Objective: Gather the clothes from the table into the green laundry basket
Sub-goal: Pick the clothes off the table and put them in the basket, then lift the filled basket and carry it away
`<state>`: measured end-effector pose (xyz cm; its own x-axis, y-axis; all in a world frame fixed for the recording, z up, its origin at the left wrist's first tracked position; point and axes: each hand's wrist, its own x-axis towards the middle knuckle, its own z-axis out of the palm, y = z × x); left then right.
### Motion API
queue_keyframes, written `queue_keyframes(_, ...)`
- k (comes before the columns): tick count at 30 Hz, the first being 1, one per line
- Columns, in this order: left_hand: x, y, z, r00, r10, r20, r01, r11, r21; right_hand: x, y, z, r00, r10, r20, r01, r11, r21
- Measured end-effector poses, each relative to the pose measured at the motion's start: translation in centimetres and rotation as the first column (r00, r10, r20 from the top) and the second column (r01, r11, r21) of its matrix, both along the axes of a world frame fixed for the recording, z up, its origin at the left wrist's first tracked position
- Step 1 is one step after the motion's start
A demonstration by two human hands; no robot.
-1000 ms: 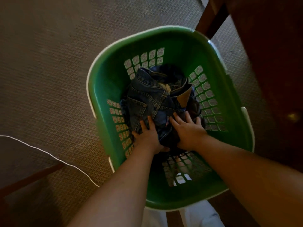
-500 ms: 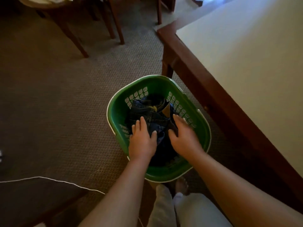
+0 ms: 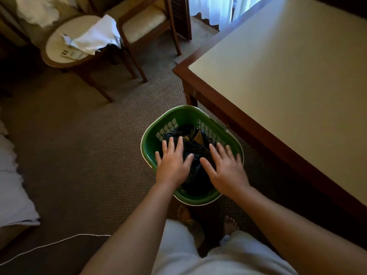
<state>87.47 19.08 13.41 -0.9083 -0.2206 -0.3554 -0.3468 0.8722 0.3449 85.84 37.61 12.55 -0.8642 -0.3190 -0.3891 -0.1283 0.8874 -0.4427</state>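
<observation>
The green laundry basket (image 3: pixel 151 143) stands on the carpet beside the table's near corner. Dark blue jeans (image 3: pixel 195 153) lie bunched inside it. My left hand (image 3: pixel 173 162) hovers over the basket's left half, fingers spread, holding nothing. My right hand (image 3: pixel 226 167) hovers over the right half, also spread and empty. Both palms face down above the jeans, apart from the cloth. The table (image 3: pixel 288 80) at the right has a pale top with a dark wooden rim, and no clothes show on the part in view.
A small round side table (image 3: pixel 57 52) with a white cloth (image 3: pixel 97 36) and papers stands far left, next to a wooden chair (image 3: pixel 147 22). A white cord (image 3: pixel 51 244) runs over the carpet at lower left. My feet (image 3: pixel 228 225) are just behind the basket.
My head has risen, so the basket looks smaller and the room has come into view. Both hands lifted off the jeans and spread open above the basket.
</observation>
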Motion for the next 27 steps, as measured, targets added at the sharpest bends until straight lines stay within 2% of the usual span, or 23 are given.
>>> queue_keyframes(5, -1.8, -3.2, 0.1, 0.996, -0.093, 0.012, 0.093, 0.996, 0.014, 0.9, -0.4, 0.2, 0.995, -0.090, 0.046, 0.088, 0.996, 0.029)
queue_keyframes(8, -2.4, -6.4, -0.7, 0.993, -0.120, 0.011, 0.119, 0.991, 0.061, 1.1, -1.7, -1.2, 0.939, -0.308, 0.155, 0.318, 0.948, -0.037)
queue_keyframes(12, -3.8, -11.7, -2.8, 0.978, -0.207, 0.028, 0.204, 0.974, 0.097, 1.6, -5.1, -3.9, 0.754, -0.586, 0.296, 0.637, 0.762, -0.115)
queue_keyframes(16, -6.6, -14.6, -4.1, 0.943, -0.330, 0.051, 0.326, 0.942, 0.074, 2.6, -8.0, -6.1, 0.598, -0.724, 0.343, 0.797, 0.581, -0.163)
queue_keyframes(19, -8.2, -14.9, -4.7, 0.935, -0.350, 0.064, 0.346, 0.936, 0.062, 3.7, -8.6, -6.5, 0.370, -0.822, 0.434, 0.929, 0.337, -0.154)
queue_keyframes(22, -9.5, -15.5, -5.5, 0.941, -0.330, 0.079, 0.326, 0.943, 0.061, 4.2, -8.1, -7.2, 0.153, -0.857, 0.492, 0.988, 0.123, -0.094)
queue_keyframes(27, -12.9, -17.0, -7.7, 0.947, -0.295, 0.128, 0.294, 0.955, 0.030, 4.2, -7.6, -9.5, -0.067, -0.866, 0.496, 0.996, -0.084, -0.011)
